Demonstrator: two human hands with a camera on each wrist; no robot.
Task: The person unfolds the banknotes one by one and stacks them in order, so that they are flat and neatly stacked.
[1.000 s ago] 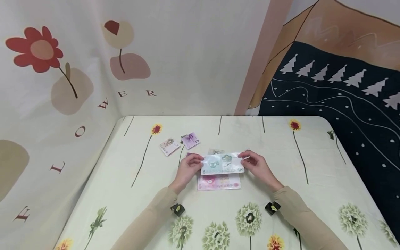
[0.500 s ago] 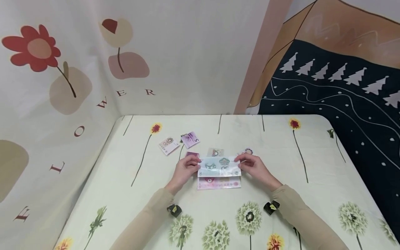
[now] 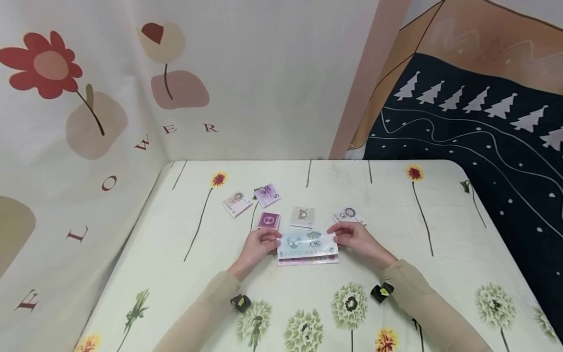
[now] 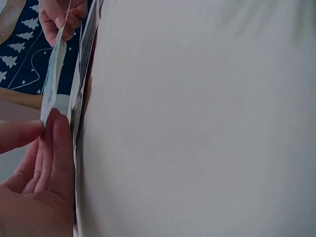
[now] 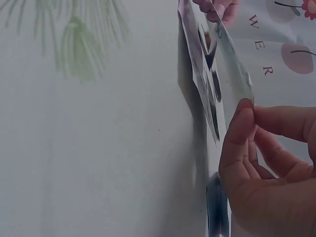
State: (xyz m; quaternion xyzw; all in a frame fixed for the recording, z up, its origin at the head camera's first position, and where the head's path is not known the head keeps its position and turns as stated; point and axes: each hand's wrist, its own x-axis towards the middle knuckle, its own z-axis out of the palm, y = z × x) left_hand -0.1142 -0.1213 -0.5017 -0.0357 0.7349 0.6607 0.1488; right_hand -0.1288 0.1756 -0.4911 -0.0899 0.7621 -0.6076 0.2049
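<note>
Fingers [image 3: 269,236] of both my hands pinched the green note [image 3: 308,243], which I had lowered almost onto the pink note [image 3: 308,261].

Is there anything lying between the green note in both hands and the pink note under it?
Nothing visible. The green note, pinched at its ends by the left hand and right hand, hovers just over the pink note; the wrist views show only a bare gap.

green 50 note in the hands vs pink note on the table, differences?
The pale green paper 50 note is pinched at its ends by the left hand and right hand; the pink paper note lies flat on the flower-print tablecloth. Green shows fully; pink shows only a strip beneath it. Both are long and rectangular.
</note>
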